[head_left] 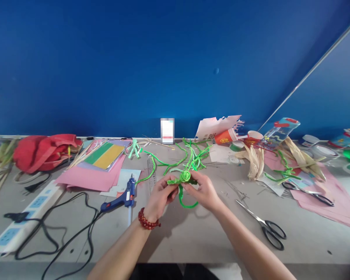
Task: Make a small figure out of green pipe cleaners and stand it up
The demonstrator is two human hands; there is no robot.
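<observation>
The green pipe cleaner coil (185, 177) is held over the middle of the table (192, 241), pinched between the curled fingers of the left hand (161, 195) and right hand (198, 190), its tail looping below.

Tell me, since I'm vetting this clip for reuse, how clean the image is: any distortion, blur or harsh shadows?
Head view: wide-angle distortion bows the table and stretches the forearms; the left hand, right hand and green pipe-cleaner coil look fairly sharp; a soft shadow lies beneath them; a white patch at the back is pixelated; the blue wall darkens toward its corners.
</observation>
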